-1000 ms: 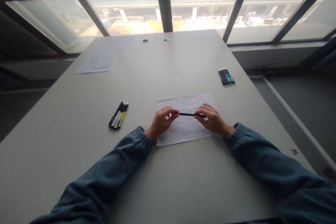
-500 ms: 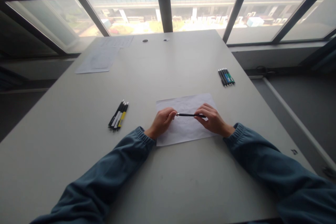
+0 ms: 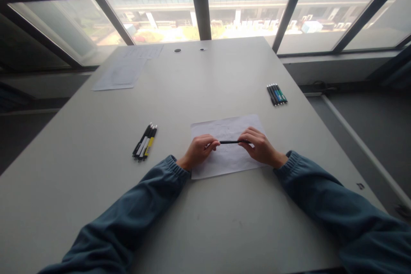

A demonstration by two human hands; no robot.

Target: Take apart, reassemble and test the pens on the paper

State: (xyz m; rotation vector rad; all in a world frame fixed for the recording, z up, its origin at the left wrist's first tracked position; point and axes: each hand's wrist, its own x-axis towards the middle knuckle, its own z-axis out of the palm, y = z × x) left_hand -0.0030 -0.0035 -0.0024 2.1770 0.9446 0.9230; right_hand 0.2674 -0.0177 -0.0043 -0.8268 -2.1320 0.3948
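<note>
A slim black pen is held level between my two hands, above a white sheet of paper. My left hand pinches its left end, and the tip there is hidden by the fingers. The right end lies in the closed fingers of my right hand, which cover part of the barrel. Both hands are over the sheet, one at each side of it.
Left of the sheet lies a bunch of pens, black, white and yellow. A neat row of black, blue and green pens sits at the right. Papers lie at the far left of the white table, below the windows.
The fingers of my left hand have shifted slightly right along the pen and now cover its silvery left end. My right hand stays in place.
</note>
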